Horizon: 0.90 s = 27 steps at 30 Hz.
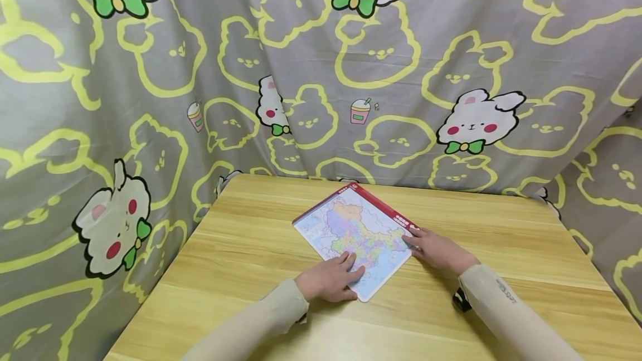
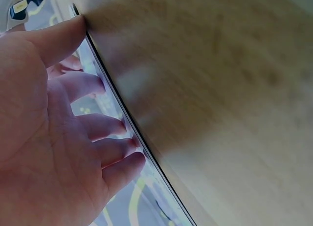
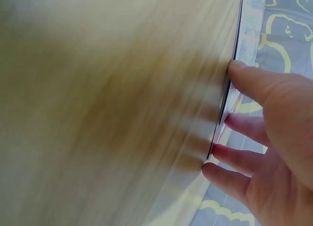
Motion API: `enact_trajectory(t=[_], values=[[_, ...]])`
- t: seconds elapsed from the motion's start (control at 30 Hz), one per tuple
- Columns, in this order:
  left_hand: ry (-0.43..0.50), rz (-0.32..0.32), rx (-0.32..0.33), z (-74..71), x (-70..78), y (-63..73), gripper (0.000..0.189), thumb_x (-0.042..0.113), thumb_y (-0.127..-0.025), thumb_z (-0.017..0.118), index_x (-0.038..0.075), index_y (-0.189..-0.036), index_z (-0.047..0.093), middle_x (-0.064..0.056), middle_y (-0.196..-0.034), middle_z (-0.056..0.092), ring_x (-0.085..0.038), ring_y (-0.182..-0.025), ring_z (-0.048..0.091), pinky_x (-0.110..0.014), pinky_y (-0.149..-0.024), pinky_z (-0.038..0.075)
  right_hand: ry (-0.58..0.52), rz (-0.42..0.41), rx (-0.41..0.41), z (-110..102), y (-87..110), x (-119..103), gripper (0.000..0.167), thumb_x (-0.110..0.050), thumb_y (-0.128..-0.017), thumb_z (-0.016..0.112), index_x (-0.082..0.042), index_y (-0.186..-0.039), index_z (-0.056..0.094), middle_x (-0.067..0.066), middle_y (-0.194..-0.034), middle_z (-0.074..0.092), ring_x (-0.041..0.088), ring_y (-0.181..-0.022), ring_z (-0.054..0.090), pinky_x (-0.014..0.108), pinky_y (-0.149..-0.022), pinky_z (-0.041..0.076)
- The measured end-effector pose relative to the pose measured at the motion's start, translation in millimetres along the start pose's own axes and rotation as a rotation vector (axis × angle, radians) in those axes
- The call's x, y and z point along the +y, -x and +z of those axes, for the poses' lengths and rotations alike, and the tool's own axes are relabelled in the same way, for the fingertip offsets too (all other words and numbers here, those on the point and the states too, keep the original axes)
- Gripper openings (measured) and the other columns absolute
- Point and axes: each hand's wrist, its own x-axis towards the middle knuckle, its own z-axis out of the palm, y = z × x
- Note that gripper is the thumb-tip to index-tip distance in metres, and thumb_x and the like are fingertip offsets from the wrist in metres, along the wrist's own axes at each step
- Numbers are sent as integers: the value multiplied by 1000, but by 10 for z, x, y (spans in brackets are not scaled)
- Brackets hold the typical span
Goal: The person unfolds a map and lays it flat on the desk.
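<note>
A thin rectangular map sheet [image 1: 346, 219] with a red header strip and pastel-coloured regions lies flat and turned at an angle on the wooden table. My left hand [image 1: 332, 278] rests on its near left part with the fingers spread. In the left wrist view, the left fingertips [image 2: 117, 125] press on the printed face and the thumb is at the dark edge. My right hand [image 1: 440, 250] touches the right corner by the red strip. The right wrist view shows the right thumb [image 3: 249, 78] and fingertips along the sheet's edge.
The wooden table [image 1: 241, 249] extends around the sheet on all sides. Behind it and to both sides hangs a grey curtain [image 1: 311, 60] with yellow outlines and white cartoon animals. A black device [image 1: 461, 299] sits under the right wrist, by the sleeve.
</note>
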Motion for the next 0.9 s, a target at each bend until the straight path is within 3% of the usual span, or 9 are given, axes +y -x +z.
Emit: enact_trajectory(t=[0.4,0.9], values=[[-1,4,6,-24,30,-24,64,54,-96,42,25,-151,28,-13,-154,23,-27,-140,22,-30,-111,23,-18,-27,14,10,-41,70,51,-28,-91,63,-1,-133,53,27,-138,44,48,-124,40,57,-97,37],[-34,9,9,-32,105,-80,60,50,-98,40,25,-151,27,-12,-154,22,-25,-141,21,-27,-111,22,-72,3,-32,12,-93,132,59,-37,-90,63,2,-134,51,30,-140,39,50,-128,33,59,-99,33]])
